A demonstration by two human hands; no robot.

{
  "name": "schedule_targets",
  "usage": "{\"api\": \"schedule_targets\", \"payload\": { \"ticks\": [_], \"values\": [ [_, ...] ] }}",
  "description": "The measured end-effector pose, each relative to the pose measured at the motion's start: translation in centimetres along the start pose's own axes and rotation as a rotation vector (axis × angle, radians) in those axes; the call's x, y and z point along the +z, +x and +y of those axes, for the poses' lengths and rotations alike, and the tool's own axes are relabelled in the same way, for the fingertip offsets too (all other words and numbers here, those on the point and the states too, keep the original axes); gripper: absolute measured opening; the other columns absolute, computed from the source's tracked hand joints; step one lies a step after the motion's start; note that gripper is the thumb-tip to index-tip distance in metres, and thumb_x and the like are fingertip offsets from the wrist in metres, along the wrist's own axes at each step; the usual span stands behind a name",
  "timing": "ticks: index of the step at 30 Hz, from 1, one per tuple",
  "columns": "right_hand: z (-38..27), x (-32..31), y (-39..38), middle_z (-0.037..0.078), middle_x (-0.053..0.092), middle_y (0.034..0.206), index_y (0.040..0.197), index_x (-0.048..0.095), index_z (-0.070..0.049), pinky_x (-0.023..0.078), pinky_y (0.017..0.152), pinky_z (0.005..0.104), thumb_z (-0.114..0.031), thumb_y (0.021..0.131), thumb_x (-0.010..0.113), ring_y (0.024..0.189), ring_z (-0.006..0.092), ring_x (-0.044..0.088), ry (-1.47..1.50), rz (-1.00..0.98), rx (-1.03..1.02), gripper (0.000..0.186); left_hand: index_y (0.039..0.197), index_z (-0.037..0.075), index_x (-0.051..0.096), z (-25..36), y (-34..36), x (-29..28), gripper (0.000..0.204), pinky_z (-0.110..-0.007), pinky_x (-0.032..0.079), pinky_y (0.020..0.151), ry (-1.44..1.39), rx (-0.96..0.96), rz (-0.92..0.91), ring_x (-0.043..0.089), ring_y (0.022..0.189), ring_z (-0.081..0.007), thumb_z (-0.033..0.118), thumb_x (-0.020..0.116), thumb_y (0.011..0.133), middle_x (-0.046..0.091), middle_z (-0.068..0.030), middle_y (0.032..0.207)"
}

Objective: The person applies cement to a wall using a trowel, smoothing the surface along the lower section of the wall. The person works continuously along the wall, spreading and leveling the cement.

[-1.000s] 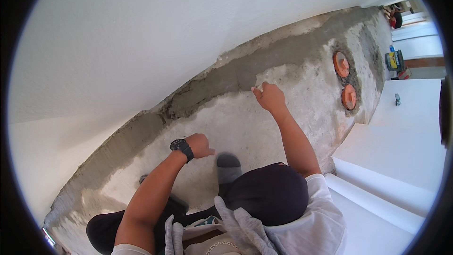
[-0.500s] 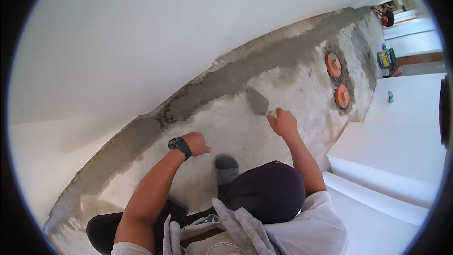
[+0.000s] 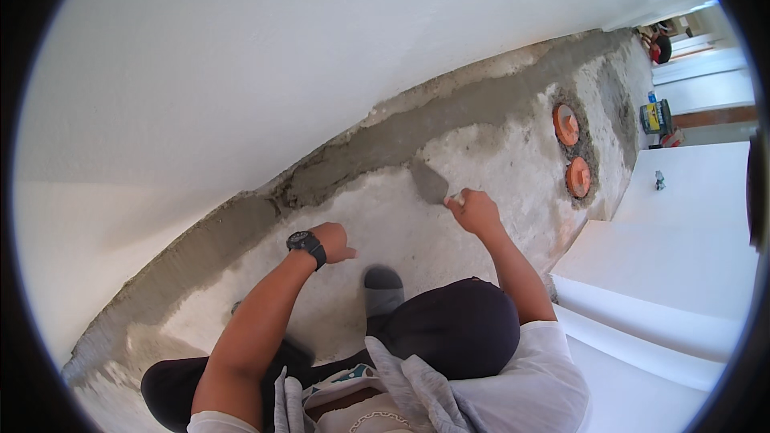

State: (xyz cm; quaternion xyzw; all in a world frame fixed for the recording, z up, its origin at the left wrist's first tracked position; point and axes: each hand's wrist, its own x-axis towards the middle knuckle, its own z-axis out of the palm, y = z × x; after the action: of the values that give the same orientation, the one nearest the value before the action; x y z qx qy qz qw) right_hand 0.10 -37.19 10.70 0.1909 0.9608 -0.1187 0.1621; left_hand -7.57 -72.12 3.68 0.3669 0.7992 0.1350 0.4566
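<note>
My right hand (image 3: 476, 210) is wrapped round the handle of a pointing trowel (image 3: 429, 183). The trowel's grey blade hangs low over the pale concrete floor (image 3: 393, 220), its tip close to the edge of a damp grey mortar strip (image 3: 425, 124). That strip runs along the foot of the white wall (image 3: 241, 72). My left hand (image 3: 330, 242), with a black watch (image 3: 306, 248) on the wrist, hovers over the floor nearer the wall. Its fingers are curled under with the thumb sticking out, and nothing shows in it.
Two round orange caps (image 3: 566, 124) are set in rough mortar on the right. White steps or ledges (image 3: 666, 273) rise along the right side. Farther off stand a dark bucket (image 3: 655, 117) with a yellow label and a crouching person (image 3: 661, 48). My shoe (image 3: 383, 279) is below my hands.
My right hand and the trowel have shifted slightly left and down in the picture. The left hand keeps nearly the same place. The whole view has tilted a little.
</note>
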Motion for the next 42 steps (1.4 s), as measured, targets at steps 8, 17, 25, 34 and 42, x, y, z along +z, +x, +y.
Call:
{"api": "schedule_targets", "payload": {
  "ticks": [8, 17, 25, 34, 42],
  "values": [
    [0.6, -0.2, 8.5, 0.033, 0.068, 0.09, 0.088, 0.068, 0.008, 0.054, 0.079, 0.0522, -0.049, 0.092, 0.061, 0.092, 0.0487, 0.067, 0.08, 0.119, 0.142, 0.058, 0.084, -0.001, 0.075, 1.6, 0.5, -0.8, 0.052, -0.048, 0.055, 0.08, -0.087, -0.07, -0.07, 0.069, 0.086, -0.0406, 0.05, 0.069, 0.085, 0.071, -0.024, 0.089],
    [-5.6, 2.8, 4.6, 0.033, 0.068, 0.088, 0.086, 0.068, 0.009, 0.054, 0.079, 0.052, -0.048, 0.093, 0.063, 0.09, 0.0482, 0.068, 0.106, -0.014, 0.075, 0.057, 0.082, -0.001, 0.075, -0.6, -0.7, -0.5, 0.053, -0.048, 0.054, 0.081, -0.089, -0.092, -0.04, 0.068, 0.087, -0.0409, 0.051, 0.069, 0.085, 0.071, -0.025, 0.09],
    [-11.1, 3.3, -1.0, 0.028, 0.069, 0.085, 0.087, 0.064, 0.004, 0.055, 0.077, 0.0525, -0.046, 0.095, 0.061, 0.086, 0.0461, 0.069, 0.042, -0.103, 0.003, 0.051, 0.076, 0.002, 0.076, -1.7, -0.6, -0.7, 0.049, -0.047, 0.054, 0.081, -0.093, -0.079, -0.089, 0.069, 0.085, -0.0392, 0.05, 0.07, 0.084, 0.071, -0.0238, 0.087],
    [-6.2, 0.8, 1.8, 0.027, 0.07, 0.092, 0.11, 0.055, 0.003, 0.055, 0.079, 0.0526, -0.034, 0.088, 0.067, 0.09, 0.0442, 0.069, 0.006, 0.096, 0.115, 0.044, 0.068, 0.009, 0.078, -2.5, -0.4, -0.2, 0.051, -0.044, 0.054, 0.077, -0.134, -0.056, -0.068, 0.068, 0.073, -0.0342, 0.055, 0.066, 0.087, 0.071, -0.0151, 0.072],
    [-1.8, 1.2, 6.1, 0.027, 0.071, 0.098, 0.108, 0.059, 0.003, 0.055, 0.082, 0.0521, -0.036, 0.089, 0.067, 0.094, 0.0442, 0.069, -0.054, 0.205, 0.321, 0.043, 0.069, 0.005, 0.076, -2.1, -0.6, 0.4, 0.046, -0.046, 0.054, 0.078, -0.151, -0.057, -0.101, 0.069, 0.077, -0.0374, 0.049, 0.069, 0.082, 0.071, -0.0199, 0.077]
  ]
}}
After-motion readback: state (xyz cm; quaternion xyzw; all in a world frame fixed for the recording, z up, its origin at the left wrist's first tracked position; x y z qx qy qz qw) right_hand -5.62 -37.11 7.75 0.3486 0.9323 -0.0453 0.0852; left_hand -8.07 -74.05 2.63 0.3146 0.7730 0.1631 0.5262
